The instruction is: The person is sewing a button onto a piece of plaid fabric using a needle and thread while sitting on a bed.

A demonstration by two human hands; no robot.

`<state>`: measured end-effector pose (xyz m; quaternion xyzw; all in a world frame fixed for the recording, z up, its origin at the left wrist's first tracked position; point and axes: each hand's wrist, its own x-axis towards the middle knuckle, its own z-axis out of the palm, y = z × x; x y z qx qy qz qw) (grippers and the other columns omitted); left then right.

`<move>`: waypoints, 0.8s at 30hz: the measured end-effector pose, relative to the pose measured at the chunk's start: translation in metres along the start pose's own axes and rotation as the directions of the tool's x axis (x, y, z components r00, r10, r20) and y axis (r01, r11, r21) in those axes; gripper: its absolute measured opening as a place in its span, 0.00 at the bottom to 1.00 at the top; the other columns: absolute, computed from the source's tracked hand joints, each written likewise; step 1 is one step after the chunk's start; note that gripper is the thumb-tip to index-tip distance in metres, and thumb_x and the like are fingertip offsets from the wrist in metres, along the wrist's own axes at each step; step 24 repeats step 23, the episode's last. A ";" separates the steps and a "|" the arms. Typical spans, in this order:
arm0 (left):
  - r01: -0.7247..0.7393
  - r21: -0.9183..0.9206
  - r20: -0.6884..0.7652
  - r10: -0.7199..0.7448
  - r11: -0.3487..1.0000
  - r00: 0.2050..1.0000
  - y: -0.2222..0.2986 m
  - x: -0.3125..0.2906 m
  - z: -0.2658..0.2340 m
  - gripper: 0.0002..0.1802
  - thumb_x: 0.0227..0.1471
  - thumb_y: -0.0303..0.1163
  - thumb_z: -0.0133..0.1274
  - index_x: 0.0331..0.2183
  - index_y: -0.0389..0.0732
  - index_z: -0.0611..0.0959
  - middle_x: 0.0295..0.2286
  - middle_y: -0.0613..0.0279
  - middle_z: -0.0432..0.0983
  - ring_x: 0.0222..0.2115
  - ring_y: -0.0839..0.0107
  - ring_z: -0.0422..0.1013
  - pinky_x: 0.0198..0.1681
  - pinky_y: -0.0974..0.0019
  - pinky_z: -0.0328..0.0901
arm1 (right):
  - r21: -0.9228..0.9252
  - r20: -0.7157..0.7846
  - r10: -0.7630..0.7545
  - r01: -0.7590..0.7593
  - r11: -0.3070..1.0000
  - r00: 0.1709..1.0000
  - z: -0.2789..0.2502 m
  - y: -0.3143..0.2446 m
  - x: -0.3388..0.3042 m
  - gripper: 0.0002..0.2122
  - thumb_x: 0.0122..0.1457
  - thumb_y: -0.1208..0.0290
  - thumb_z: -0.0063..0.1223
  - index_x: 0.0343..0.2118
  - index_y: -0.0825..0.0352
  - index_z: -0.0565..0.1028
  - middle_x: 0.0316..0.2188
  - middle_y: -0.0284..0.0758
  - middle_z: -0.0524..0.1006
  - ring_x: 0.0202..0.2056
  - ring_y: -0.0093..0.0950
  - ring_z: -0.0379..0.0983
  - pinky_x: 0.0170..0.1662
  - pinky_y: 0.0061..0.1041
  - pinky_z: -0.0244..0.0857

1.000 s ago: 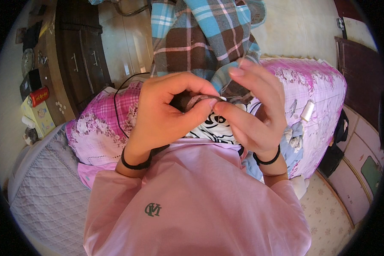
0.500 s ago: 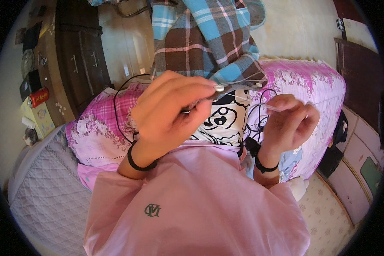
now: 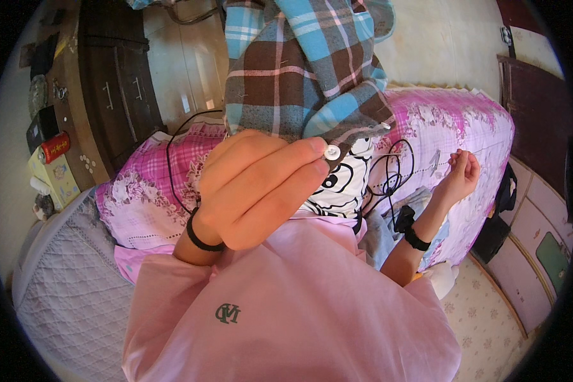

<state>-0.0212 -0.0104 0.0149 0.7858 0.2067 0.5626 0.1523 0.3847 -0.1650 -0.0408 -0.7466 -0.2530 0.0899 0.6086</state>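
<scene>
My left hand (image 3: pixel 261 184) is closed in a pinch on the edge of a plaid cloth (image 3: pixel 280 83) in brown, grey, blue and white. Just past its fingertips a round white button (image 3: pixel 332 153) lies on the cloth. A second small white button (image 3: pixel 386 127) shows at the cloth's right corner. Out to the right, over the bed, my right hand (image 3: pixel 465 175) is held up with thumb and fingers pinched together. What sits between those fingers is too fine to make out. Beneath the cloth is a white fabric with black cartoon drawings (image 3: pixel 337 181).
A pink floral bedspread (image 3: pixel 426 121) spreads on both sides of my lap. On it lie a looped black cord (image 3: pixel 391 175) and a small grey item (image 3: pixel 435 162). A wooden cabinet (image 3: pixel 118 95) stands at left, with a yellow box (image 3: pixel 57 175) and a red can (image 3: pixel 56 147).
My right hand has moved away to the right, off the strands stretched between the hands. My left hand has turned and come slightly lower, so the button now faces up.
</scene>
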 end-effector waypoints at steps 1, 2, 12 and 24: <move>0.000 0.002 -0.002 0.000 1.000 1.000 0.000 0.000 0.000 0.14 0.35 0.24 0.61 0.30 0.29 0.84 0.32 0.45 0.81 0.23 0.64 0.74 0.20 0.70 0.66 | -0.054 -0.018 -0.025 0.024 0.998 1.000 -0.007 0.008 0.004 0.04 0.63 0.78 0.57 0.38 0.71 0.74 0.32 0.38 0.81 0.30 0.23 0.76 0.34 0.20 0.69; 0.004 -0.005 -0.022 -0.004 1.000 1.000 0.001 -0.001 0.002 0.14 0.35 0.24 0.61 0.30 0.29 0.84 0.33 0.45 0.81 0.23 0.64 0.73 0.20 0.70 0.66 | -0.109 -0.034 -0.050 0.046 0.993 0.998 -0.011 0.013 0.006 0.04 0.63 0.78 0.57 0.38 0.71 0.74 0.32 0.38 0.81 0.30 0.23 0.76 0.34 0.20 0.70; -0.018 0.010 -0.020 0.018 1.000 1.000 0.007 0.002 0.006 0.15 0.37 0.24 0.61 0.32 0.29 0.85 0.33 0.49 0.80 0.24 0.65 0.73 0.20 0.70 0.66 | -0.128 0.177 -0.159 0.183 0.975 0.971 0.060 -0.029 -0.042 0.03 0.62 0.81 0.57 0.37 0.72 0.76 0.36 0.39 0.81 0.35 0.23 0.76 0.37 0.19 0.69; 0.124 -0.013 0.119 -0.122 0.992 0.985 0.015 0.001 -0.007 0.18 0.36 0.29 0.60 0.34 0.32 0.87 0.35 0.52 0.82 0.28 0.63 0.74 0.26 0.68 0.68 | 0.238 0.799 -0.358 0.293 0.926 0.483 0.134 -0.141 -0.143 0.09 0.51 0.84 0.64 0.36 0.73 0.78 0.33 0.44 0.78 0.34 0.34 0.75 0.41 0.26 0.69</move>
